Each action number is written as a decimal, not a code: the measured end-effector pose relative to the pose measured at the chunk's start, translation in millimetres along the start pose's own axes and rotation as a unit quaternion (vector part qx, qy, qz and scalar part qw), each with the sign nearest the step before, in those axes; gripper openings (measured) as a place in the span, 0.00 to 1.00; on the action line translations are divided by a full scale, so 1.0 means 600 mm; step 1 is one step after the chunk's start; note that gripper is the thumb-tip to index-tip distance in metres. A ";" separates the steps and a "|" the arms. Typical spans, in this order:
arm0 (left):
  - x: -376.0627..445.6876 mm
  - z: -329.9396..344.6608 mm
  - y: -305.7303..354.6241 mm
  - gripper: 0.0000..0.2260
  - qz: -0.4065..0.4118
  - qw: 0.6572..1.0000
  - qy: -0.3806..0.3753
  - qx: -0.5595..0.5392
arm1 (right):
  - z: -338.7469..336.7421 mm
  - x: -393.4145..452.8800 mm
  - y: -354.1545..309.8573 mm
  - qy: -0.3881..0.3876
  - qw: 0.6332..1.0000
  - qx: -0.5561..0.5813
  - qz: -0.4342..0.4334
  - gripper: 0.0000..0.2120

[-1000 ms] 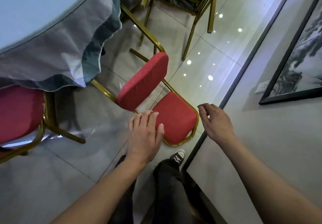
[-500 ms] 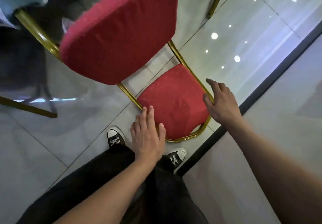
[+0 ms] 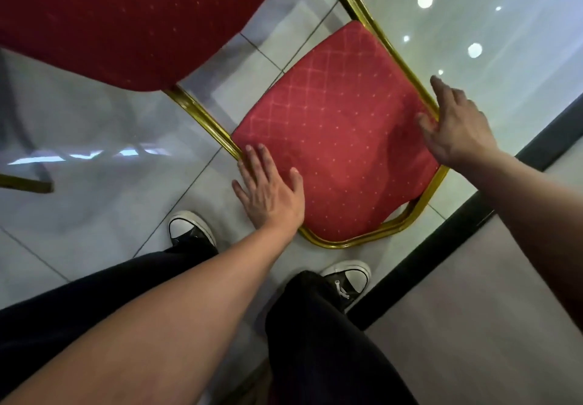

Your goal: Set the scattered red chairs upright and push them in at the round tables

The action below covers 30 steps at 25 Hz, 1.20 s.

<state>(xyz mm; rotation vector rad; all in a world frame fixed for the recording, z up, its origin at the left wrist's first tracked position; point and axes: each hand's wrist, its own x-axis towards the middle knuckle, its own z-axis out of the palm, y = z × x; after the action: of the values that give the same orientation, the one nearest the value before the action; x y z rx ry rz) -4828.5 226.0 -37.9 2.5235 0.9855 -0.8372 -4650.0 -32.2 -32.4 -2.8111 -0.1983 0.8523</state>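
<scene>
A red chair with a gold metal frame lies tipped over on the tiled floor. Its padded backrest [image 3: 337, 127] faces up near my feet, and its red seat [image 3: 126, 23] fills the upper left. My left hand [image 3: 268, 190] lies flat with straight fingers on the backrest's left edge, beside the gold frame [image 3: 205, 117]. My right hand [image 3: 457, 127] reaches the backrest's right edge, thumb on the red fabric and fingers extended over the gold tube.
A wall with a black skirting strip [image 3: 441, 247] runs diagonally just right of the chair. My two black-and-white sneakers [image 3: 192, 231] stand on the glossy tiles below the backrest. A gold leg of another chair [image 3: 25, 183] shows at the left edge.
The view has dropped much closer to the fallen chair. Both hands moved forward from hovering near the backrest to touching its left and right edges.
</scene>
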 end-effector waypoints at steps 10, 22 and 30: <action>0.012 0.076 0.004 0.39 -0.090 0.975 0.037 -0.198 | 0.049 0.085 0.021 -0.085 0.991 0.087 0.060 0.46; -0.070 -0.032 -0.031 0.44 -0.132 0.944 0.006 -0.302 | -0.005 -0.025 -0.028 -0.038 0.998 0.039 0.032 0.42; -0.216 -0.243 -0.030 0.39 -0.133 0.960 0.005 -0.245 | -0.224 -0.191 -0.131 0.004 1.000 0.004 0.030 0.42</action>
<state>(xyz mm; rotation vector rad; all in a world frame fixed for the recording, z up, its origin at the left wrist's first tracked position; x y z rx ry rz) -4858.5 240.6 155.0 2.0035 1.3636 -0.5564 -4674.8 3.0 155.9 -2.8255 -0.1097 0.8510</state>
